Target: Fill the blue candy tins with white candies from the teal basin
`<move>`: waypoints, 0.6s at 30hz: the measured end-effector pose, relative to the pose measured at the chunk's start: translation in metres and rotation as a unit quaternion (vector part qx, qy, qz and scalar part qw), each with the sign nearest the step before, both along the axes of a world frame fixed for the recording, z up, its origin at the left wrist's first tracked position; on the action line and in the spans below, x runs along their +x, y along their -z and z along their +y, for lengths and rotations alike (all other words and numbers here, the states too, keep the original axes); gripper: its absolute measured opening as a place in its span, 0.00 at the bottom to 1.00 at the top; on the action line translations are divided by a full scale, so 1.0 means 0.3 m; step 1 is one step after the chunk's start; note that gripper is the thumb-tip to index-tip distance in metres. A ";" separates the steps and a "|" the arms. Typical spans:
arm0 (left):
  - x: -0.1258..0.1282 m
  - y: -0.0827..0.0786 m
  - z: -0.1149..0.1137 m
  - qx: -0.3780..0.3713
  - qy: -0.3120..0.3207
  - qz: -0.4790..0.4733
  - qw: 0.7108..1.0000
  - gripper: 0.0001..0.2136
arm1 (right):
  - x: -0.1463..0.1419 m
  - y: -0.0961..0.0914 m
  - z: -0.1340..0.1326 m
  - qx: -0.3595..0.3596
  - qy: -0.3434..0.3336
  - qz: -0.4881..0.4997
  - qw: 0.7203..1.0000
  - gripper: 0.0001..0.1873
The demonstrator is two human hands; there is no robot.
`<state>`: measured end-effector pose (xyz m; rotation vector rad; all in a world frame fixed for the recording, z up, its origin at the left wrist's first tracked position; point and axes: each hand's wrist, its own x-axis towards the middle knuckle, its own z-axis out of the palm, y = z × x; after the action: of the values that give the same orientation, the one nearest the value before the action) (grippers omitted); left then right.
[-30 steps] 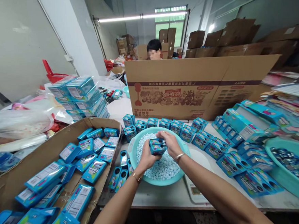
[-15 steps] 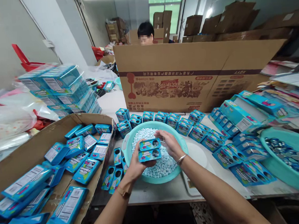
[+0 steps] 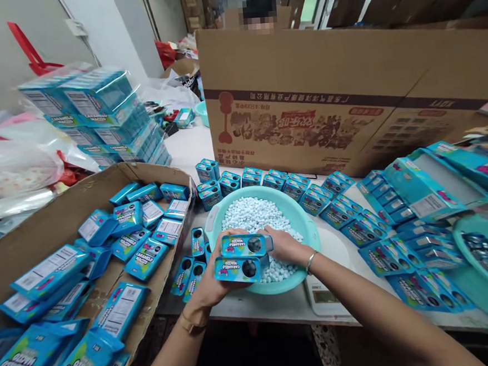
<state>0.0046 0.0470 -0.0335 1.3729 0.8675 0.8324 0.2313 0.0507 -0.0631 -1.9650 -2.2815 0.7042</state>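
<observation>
My left hand (image 3: 212, 288) grips two small blue candy boxes (image 3: 237, 268), one above the other, with round dark windows facing me. The boxes are over the near left side of a turquoise basin (image 3: 314, 236) of pale blue candies (image 3: 254, 210). At the boxes' right ends, where a flap sticks out, my right hand (image 3: 288, 247) is closed with its fingers bent. Its fingertips are partly hidden, and I cannot see what is in them. More small boxes (image 3: 185, 273) stand left of the basin.
A carton (image 3: 132, 171) on the left contains blue candy packs. Wrapped stacks (image 3: 96, 98) stand behind it. Rows of filled boxes (image 3: 296, 187) curve around the basin. A white scale (image 3: 325, 300) sits right of it; another basin (image 3: 466, 223) is far right. A large cardboard sheet (image 3: 323, 60) blocks the back; a person (image 3: 259, 9) is behind it.
The view has tilted down and swung slightly left. The two boxes have come nearer to me, and my right hand has moved in against their right ends, its fingers more bent.
</observation>
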 end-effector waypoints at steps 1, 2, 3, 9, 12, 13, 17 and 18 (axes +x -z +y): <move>-0.003 -0.004 -0.001 -0.002 -0.004 -0.004 1.000 0.42 | 0.003 0.010 0.000 0.004 -0.002 -0.008 1.000 0.13; -0.005 -0.009 -0.001 -0.004 -0.006 -0.013 1.000 0.42 | 0.008 0.021 0.001 0.010 0.003 -0.009 1.000 0.12; -0.004 -0.015 -0.002 -0.011 -0.007 -0.027 1.000 0.41 | 0.014 0.031 0.001 0.018 0.014 -0.001 1.000 0.11; 0.020 -0.017 0.000 -0.089 0.003 -0.070 0.994 0.43 | 0.055 0.029 0.035 0.029 0.208 0.338 0.917 0.06; 0.041 0.008 0.008 -0.070 0.031 -0.050 0.996 0.45 | 0.084 -0.021 0.061 -0.070 0.331 0.579 0.742 0.09; 0.051 0.017 0.014 -0.057 0.036 -0.042 0.997 0.45 | 0.091 -0.044 0.068 -0.088 0.351 0.629 0.688 0.10; 0.111 0.054 0.048 0.075 -0.028 0.052 0.995 0.40 | 0.069 -0.146 0.077 -0.056 0.390 0.761 0.515 0.09; 0.130 0.060 0.057 0.110 -0.055 0.089 0.988 0.39 | 0.047 -0.168 0.077 -0.030 0.405 0.783 0.471 0.08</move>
<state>0.0436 0.0642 -0.0515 1.6227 1.0208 0.9216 0.2456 0.0736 -0.0128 -0.9491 -0.1444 1.3955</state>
